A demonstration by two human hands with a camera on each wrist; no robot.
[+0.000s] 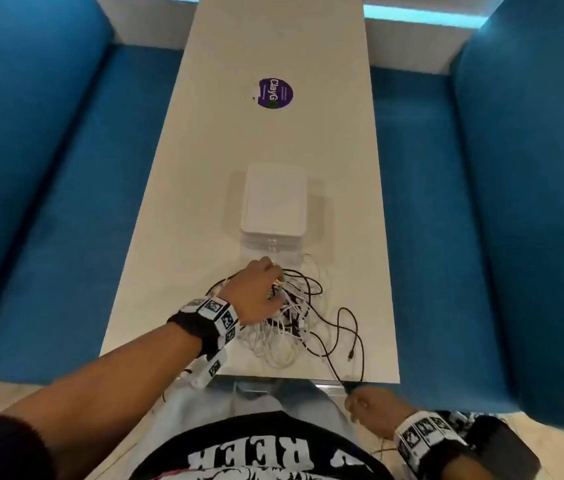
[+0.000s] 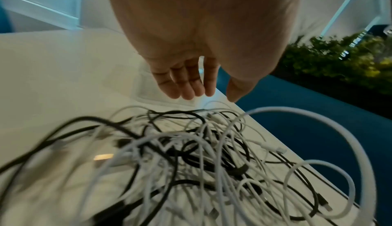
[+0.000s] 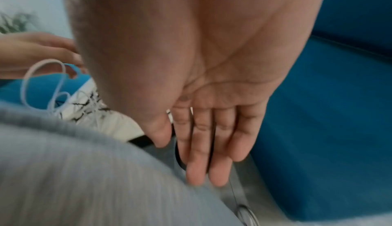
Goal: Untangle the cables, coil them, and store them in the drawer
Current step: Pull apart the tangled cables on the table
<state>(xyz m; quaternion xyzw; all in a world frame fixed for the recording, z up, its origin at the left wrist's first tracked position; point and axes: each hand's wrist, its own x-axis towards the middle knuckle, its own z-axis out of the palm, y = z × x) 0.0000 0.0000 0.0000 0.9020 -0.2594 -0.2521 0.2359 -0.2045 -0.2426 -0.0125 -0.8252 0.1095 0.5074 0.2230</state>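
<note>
A tangle of black and white cables [image 1: 294,317] [image 2: 191,154] lies on the near end of the white table [image 1: 204,202]. My left hand [image 1: 275,285] [image 2: 208,95] hovers over its far side, fingers relaxed and pointing down, holding nothing. A small white drawer unit [image 1: 275,202], closed, stands just beyond the tangle. One black cable [image 1: 356,341] loops off the table's front edge. My right hand [image 1: 356,405] [image 3: 184,159] is below that edge at the cable's end, with straight fingers [image 3: 201,154]. A black cable [image 3: 140,140] passes behind them.
Blue sofas [image 1: 48,202] [image 1: 481,202] flank the narrow table on both sides. A purple round sticker [image 1: 275,93] lies on the far tabletop. Green plants [image 2: 339,58] stand beyond the right sofa. My lap in grey trousers [image 3: 74,171] is under the front edge.
</note>
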